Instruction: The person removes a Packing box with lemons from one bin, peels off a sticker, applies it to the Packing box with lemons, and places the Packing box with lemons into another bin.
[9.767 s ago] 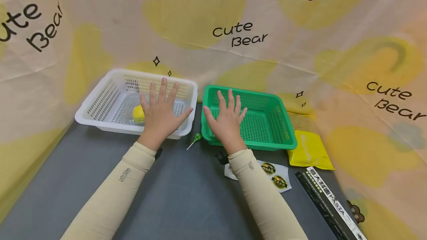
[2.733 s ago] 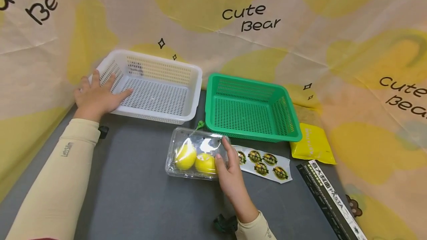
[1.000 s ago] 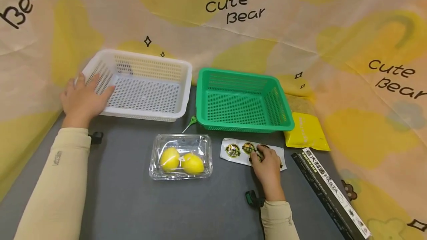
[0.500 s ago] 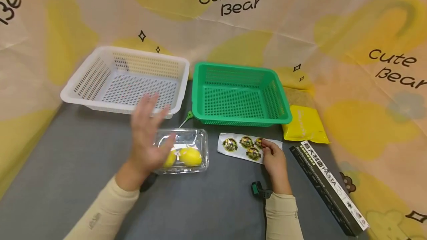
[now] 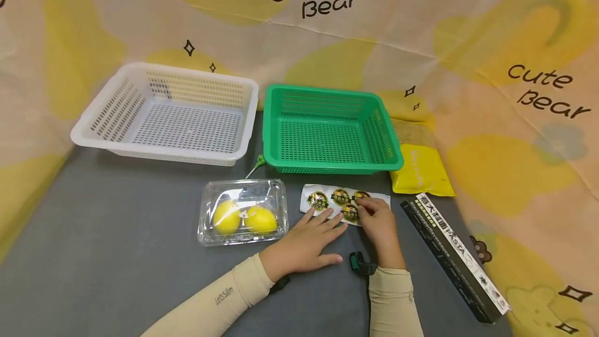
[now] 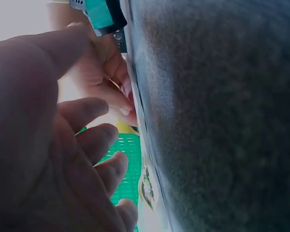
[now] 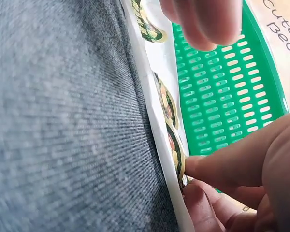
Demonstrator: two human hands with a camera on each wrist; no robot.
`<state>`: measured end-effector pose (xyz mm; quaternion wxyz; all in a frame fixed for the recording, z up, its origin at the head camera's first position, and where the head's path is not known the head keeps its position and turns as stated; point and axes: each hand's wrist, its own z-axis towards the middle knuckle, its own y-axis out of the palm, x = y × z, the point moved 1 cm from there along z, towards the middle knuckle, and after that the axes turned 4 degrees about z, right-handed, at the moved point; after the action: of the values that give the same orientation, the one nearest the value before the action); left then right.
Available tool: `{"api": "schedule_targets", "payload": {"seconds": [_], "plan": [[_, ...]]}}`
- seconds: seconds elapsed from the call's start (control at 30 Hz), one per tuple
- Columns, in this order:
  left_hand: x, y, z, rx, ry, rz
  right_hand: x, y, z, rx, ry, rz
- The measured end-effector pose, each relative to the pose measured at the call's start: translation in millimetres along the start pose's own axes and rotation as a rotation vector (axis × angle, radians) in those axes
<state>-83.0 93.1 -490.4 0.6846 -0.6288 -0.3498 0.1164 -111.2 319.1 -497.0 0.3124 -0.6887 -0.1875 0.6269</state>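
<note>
A white sheet of round dark-and-gold stickers (image 5: pixel 329 203) lies on the grey table in front of the green basket. My right hand (image 5: pixel 381 228) bends over its right part, and in the right wrist view thumb and forefinger pinch the edge of one sticker (image 7: pixel 176 152). Flat and spread, my left hand (image 5: pixel 301 246) has its fingertips at the sheet's front edge, holding nothing. Left of the sheet stands a closed clear plastic box (image 5: pixel 243 188) with two yellow lemon-like fruits (image 5: pixel 260 220) inside. Part of the sheet is hidden under my right hand.
At the back stand a white basket (image 5: pixel 182 152) and a green basket (image 5: pixel 332 165). A green lollipop (image 5: pixel 260 160) lies between them. To the right are a yellow packet (image 5: pixel 421 170) and a long black pasta box (image 5: pixel 456 261). A printed cloth hangs behind.
The fruit box came out of the white basket onto the table. My left hand left that basket and crossed right to the sticker sheet. My right hand moved from the box to the stickers.
</note>
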Motion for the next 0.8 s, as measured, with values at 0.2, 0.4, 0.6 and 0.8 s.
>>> {"api": "schedule_targets", "payload": {"seconds": [0.2, 0.4, 0.6, 0.8], "plan": [[-1.9, 8.1, -2.6, -0.037, -0.061, 0.008, -0.8, -0.2, -1.7, -0.034, 0.007, 0.010], [-2.8, 12.4, -3.5, -0.057, -0.088, 0.013, -1.9, 0.0, -2.7, -0.039, 0.039, 0.032], [-3.7, 12.4, -4.1, -0.064, -0.093, 0.001, -1.5, 1.8, -1.5, -0.005, 0.026, 0.001], [-4.8, 10.1, -3.9, -0.053, -0.090, -0.013, -4.3, 2.7, -1.1, 0.029, 0.033, -0.001]]}}
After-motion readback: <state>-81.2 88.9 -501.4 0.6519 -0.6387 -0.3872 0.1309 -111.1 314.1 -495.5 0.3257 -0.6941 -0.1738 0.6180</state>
